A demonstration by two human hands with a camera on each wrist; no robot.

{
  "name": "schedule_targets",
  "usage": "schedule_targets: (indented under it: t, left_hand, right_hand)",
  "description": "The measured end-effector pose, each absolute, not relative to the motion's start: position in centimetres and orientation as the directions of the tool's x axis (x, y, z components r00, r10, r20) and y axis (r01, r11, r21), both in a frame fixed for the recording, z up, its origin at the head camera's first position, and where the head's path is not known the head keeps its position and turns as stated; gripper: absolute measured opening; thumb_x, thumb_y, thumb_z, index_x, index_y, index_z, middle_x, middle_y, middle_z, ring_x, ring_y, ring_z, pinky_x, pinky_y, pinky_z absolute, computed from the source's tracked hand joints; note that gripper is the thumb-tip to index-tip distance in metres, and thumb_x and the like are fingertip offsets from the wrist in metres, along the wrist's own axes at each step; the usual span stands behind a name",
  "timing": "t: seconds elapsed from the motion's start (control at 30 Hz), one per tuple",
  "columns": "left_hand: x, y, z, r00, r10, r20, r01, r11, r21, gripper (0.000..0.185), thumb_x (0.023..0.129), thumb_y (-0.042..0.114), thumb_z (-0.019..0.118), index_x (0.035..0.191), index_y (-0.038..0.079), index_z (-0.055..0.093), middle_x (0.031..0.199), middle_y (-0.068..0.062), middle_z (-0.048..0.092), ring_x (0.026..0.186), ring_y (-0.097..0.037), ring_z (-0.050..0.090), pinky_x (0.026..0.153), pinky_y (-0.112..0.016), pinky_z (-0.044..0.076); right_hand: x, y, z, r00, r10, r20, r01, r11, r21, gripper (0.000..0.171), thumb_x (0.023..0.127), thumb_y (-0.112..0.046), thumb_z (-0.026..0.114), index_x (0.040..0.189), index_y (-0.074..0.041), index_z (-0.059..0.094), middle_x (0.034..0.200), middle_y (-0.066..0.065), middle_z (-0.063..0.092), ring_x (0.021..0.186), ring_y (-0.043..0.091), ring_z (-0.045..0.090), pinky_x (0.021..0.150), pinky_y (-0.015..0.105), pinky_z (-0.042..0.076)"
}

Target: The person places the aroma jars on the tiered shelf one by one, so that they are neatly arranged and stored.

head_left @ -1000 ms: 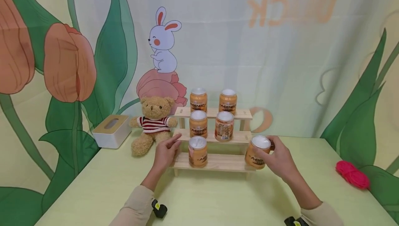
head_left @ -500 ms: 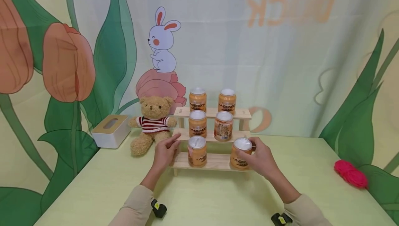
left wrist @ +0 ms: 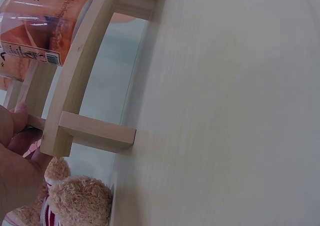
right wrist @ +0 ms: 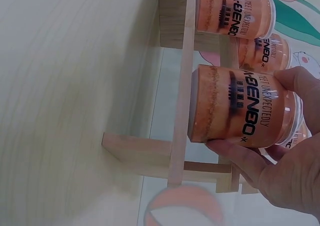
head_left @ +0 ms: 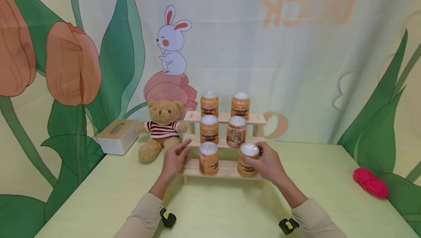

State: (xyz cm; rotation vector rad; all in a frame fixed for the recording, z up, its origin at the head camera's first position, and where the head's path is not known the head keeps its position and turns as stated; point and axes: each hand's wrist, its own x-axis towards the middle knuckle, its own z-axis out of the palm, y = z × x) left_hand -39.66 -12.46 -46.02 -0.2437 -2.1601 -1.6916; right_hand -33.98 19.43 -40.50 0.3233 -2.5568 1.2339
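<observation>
My right hand [head_left: 269,161] holds an orange can [head_left: 247,165] with a silvery lid, thumb and fingers around its sides. The can is upright at the right part of the bottom tier of a wooden three-tier rack [head_left: 227,173]; in the right wrist view its base [right wrist: 194,104] is at the board. My left hand [head_left: 174,160] grips the left end of the rack, fingers at the board ends in the left wrist view. Left of the held can, another can [head_left: 208,161] stands on the same tier. Two cans are on the middle tier [head_left: 194,140] and two on the top tier.
A teddy bear [head_left: 162,128] in a striped shirt sits left of the rack, close to my left hand. A white tissue box [head_left: 118,137] with a wooden lid stands farther left. Pink yarn [head_left: 370,182] lies at the table's right edge. A printed curtain [head_left: 296,66] hangs behind.
My right hand has carried its can leftward from the right end of the bottom tier to a place nearer the other can. The left hand has stayed on the rack.
</observation>
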Motion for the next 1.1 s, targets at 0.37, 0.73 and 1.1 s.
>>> schedule_targets:
  t: [0.37, 0.73, 1.1]
  left_hand:
    - [-39.6, -12.5, -45.9, -0.907, -0.108, 0.406, 0.367, 0.269, 0.890, 0.029, 0.096, 0.011, 0.067, 0.125, 0.010, 0.073, 0.128, -0.006, 0.067, 0.064, -0.015, 0.055, 0.054, -0.018, 0.040]
    - [-39.7, -12.7, -46.2, -0.909, -0.095, 0.405, 0.372, 0.250, 0.894, 0.029, 0.097, 0.011, 0.067, 0.126, 0.010, 0.072, 0.125, -0.009, 0.068, 0.057, -0.013, 0.050, 0.051, -0.020, 0.039]
    - [-39.8, -12.6, -46.2, -0.913, -0.096, 0.397, 0.363, 0.255, 0.896, 0.029, 0.098, 0.012, 0.066, 0.126, 0.011, 0.072, 0.120, -0.009, 0.070, 0.060, -0.017, 0.054, 0.052, -0.020, 0.040]
  right_hand:
    - [-34.3, 19.0, -40.5, -0.932, -0.077, 0.354, -0.328, 0.594, -0.735, 0.055, 0.085, -0.029, 0.081, 0.119, 0.004, 0.054, 0.110, 0.018, 0.063, 0.095, 0.029, 0.063, 0.076, 0.042, 0.054]
    - [-34.4, 18.6, -40.7, -0.928, -0.084, 0.362, -0.340, 0.583, -0.737, 0.055, 0.085, -0.030, 0.081, 0.119, 0.004, 0.054, 0.109, 0.017, 0.063, 0.094, 0.028, 0.062, 0.075, 0.040, 0.053]
    - [-34.6, 17.7, -40.9, -0.920, -0.081, 0.384, -0.360, 0.561, -0.745, 0.057, 0.083, -0.031, 0.083, 0.119, 0.003, 0.055, 0.110, 0.016, 0.063, 0.096, 0.028, 0.063, 0.077, 0.042, 0.053]
